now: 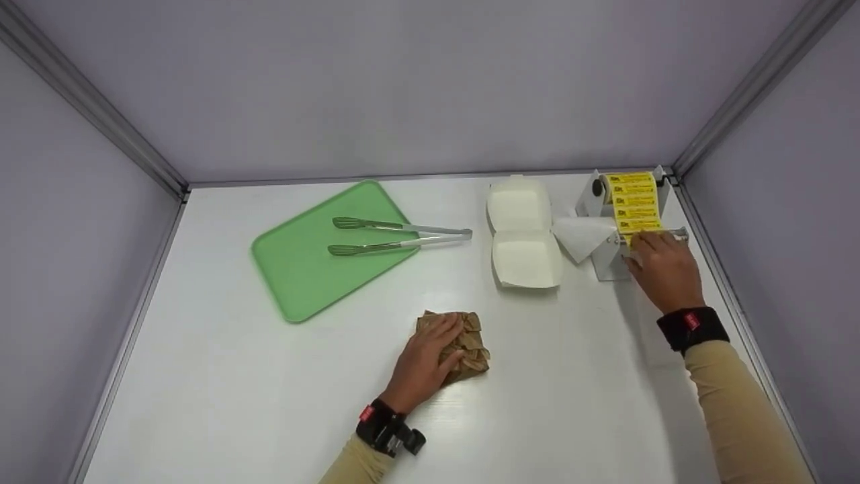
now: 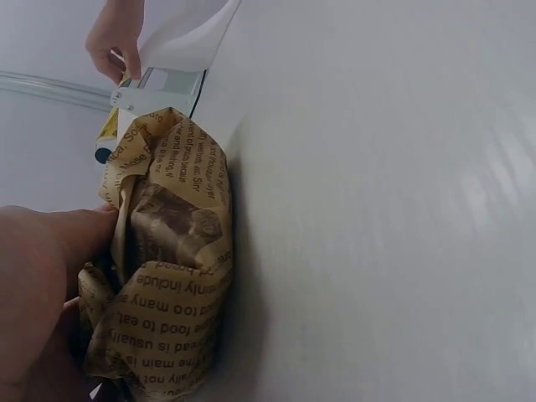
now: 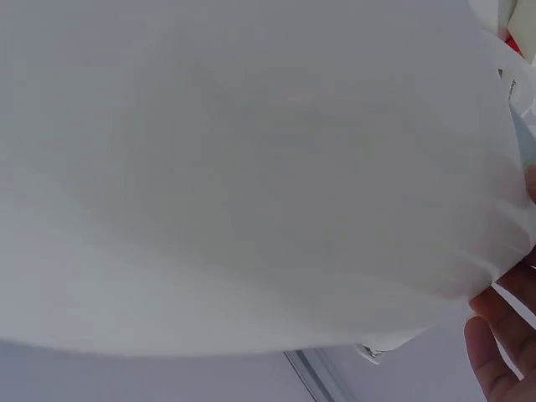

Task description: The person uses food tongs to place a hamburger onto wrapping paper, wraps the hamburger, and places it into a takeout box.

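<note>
In the head view my left hand (image 1: 423, 363) rests on a brown paper-wrapped packet (image 1: 474, 339), its fingers laid across the top. Printed text covers the packet's crumpled wrapper (image 2: 180, 327) in the left wrist view. At the right, my right hand (image 1: 665, 269) pinches the leading yellow label at the front bar of a metal label dispenser (image 1: 608, 262). Its fingertips partly hide that label. A label roll (image 1: 635, 191) sits in the dispenser. White backing paper (image 1: 581, 235) hangs off to its left; a broad white sheet (image 3: 251, 167) fills most of the right wrist view.
An open white clamshell box (image 1: 527, 259) lies left of the dispenser. Metal tongs (image 1: 437, 234) lie partly on a green tray (image 1: 302, 269), their handle end over the white table (image 1: 269, 403). Walls enclose the table at the back and both sides.
</note>
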A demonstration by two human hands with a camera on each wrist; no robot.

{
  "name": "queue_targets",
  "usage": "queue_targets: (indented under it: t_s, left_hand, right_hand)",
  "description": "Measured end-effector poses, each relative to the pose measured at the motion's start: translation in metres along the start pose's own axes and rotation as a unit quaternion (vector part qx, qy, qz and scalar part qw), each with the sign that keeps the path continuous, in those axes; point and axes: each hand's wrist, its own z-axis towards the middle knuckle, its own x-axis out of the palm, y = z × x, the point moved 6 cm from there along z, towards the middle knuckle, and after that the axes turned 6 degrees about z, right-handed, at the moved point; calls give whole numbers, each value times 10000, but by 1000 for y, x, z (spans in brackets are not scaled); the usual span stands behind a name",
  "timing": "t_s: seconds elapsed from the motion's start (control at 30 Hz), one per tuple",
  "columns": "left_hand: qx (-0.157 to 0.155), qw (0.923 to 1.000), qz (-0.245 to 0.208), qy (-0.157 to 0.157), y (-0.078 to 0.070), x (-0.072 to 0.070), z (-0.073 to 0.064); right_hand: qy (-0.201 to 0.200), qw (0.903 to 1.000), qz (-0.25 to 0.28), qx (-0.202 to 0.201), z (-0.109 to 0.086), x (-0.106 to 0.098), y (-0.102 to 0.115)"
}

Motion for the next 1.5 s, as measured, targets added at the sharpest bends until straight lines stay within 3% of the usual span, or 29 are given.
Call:
queue_targets:
  t_s: [0.5,0.87,1.13,1.5]
  left_hand:
    - [-9,10000,-27,53,0,1,-1]
    - [8,10000,-70,-2,1,0,-1]
    - [-20,10000,-97,2,2,2,0]
    - [-6,10000,24,19,2,2,1]
  right_hand:
    - [-104,9997,57,234,-4,2,0]
    - [-161,9945,745,724,-3,-1,-11]
    - [-112,9929,836,842,-1,-4,-11]
    - [-280,9701,1884,1504,2,-3,-22]
